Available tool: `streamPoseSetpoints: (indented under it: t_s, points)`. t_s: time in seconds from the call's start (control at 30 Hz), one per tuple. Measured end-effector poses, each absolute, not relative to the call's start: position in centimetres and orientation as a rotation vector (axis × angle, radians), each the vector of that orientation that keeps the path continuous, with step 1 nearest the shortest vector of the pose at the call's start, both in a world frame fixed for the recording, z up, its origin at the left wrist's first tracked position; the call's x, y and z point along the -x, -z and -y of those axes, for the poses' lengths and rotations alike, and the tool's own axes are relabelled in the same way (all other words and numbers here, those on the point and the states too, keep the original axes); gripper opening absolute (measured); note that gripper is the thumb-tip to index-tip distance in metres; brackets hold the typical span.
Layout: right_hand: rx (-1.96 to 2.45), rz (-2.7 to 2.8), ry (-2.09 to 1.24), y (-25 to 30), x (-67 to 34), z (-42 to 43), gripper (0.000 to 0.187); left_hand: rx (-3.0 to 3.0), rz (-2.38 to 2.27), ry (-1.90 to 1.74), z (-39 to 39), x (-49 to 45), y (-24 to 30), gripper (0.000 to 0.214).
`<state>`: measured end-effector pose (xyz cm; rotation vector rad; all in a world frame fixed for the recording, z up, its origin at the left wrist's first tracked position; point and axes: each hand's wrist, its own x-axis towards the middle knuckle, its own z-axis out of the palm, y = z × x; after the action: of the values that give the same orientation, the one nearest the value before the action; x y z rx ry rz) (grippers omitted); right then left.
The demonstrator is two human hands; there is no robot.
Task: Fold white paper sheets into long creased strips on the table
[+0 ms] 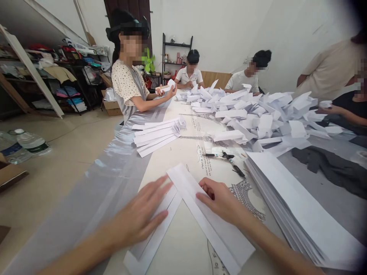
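Observation:
A long white paper strip [187, 183] lies folded into a V on the table in front of me. My left hand [143, 212] rests flat on the strip's left arm, fingers stretched out and apart. My right hand [219, 198] presses on the right arm with its fingers curled under, near the fold's tip. Neither hand lifts the paper.
A thick stack of flat white strips [289, 202] lies to my right. Pens [219, 155] lie ahead, folded strips [156, 135] further left, and a big heap of folded paper pieces [258, 114] beyond. Several people sit around the table [183, 240]. Water bottles [31, 143] lie on the floor at left.

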<state>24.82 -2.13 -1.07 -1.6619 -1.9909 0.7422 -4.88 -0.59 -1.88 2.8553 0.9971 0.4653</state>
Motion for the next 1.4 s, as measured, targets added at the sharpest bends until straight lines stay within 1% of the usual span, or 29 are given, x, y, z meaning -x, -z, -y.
streamPoseSetpoints:
  t_s: [0.07,0.13,0.23,0.37,0.5,0.57,0.6,0.67,0.73,0.83,0.97,1.03,1.1,1.2,1.33,1.4]
  points:
    - [1.645,1.956,-0.780,1.0,-25.6,2.3,0.022,-2.947,-0.712,-0.324,0.6,4.9,1.4,0.061]
    - [1.649,1.941,-0.802,1.0,-26.3,2.5,0.023,-3.005,-0.621,-0.213,0.4,5.1,1.4,0.057]
    - [1.678,1.958,-0.789,0.8,-27.0,2.7,0.021,-3.042,-0.817,-0.246,-0.6,6.0,2.1,0.050]
    - [1.703,2.029,-0.764,0.9,-27.1,2.9,0.009,-3.026,-1.129,-0.362,-2.5,8.0,2.3,0.045]
    - [1.690,2.082,-0.762,1.3,-26.4,3.4,0.042,-3.012,-1.257,-0.499,-2.4,7.1,1.5,0.048]
    - [1.675,2.126,-0.728,1.5,-25.8,3.8,0.049,-3.004,-1.196,-0.557,-1.4,5.0,1.4,0.050]
    - [1.667,2.147,-0.695,1.5,-25.5,4.0,0.051,-3.005,-1.130,-0.531,-0.9,3.8,1.6,0.051]
    - [1.639,2.170,-0.631,1.6,-24.9,4.5,0.052,-3.031,-1.055,-0.445,-0.1,1.6,2.2,0.061]
    - [1.576,2.173,-0.636,1.5,-24.5,4.8,0.051,-3.050,-1.052,-0.391,0.2,0.2,2.9,0.065]
    - [1.441,2.198,-0.729,1.2,-24.3,4.9,0.048,-3.012,-1.110,-0.407,0.3,-0.2,3.6,0.064]
    - [1.329,2.294,-0.939,0.2,-24.2,4.8,0.061,-2.998,-1.112,-0.485,0.8,0.4,3.6,0.058]
    - [1.298,2.328,-1.033,-0.2,-24.1,4.7,0.060,-3.037,-1.063,-0.529,1.2,0.4,3.6,0.059]
    - [1.276,2.360,-1.045,-0.5,-24.0,4.6,0.057,-3.066,-1.036,-0.586,1.5,0.3,3.6,0.060]
    - [1.261,2.403,-0.938,-0.1,-23.8,4.5,0.055,-3.065,-1.033,-0.635,1.7,0.4,3.7,0.058]
    - [1.187,2.482,-0.665,1.4,-23.6,4.4,0.049,-2.998,-1.046,-0.642,1.6,0.6,3.5,0.059]
    - [1.121,2.526,-0.526,2.1,-23.4,4.3,0.049,-2.957,-1.041,-0.605,1.5,0.6,3.2,0.061]
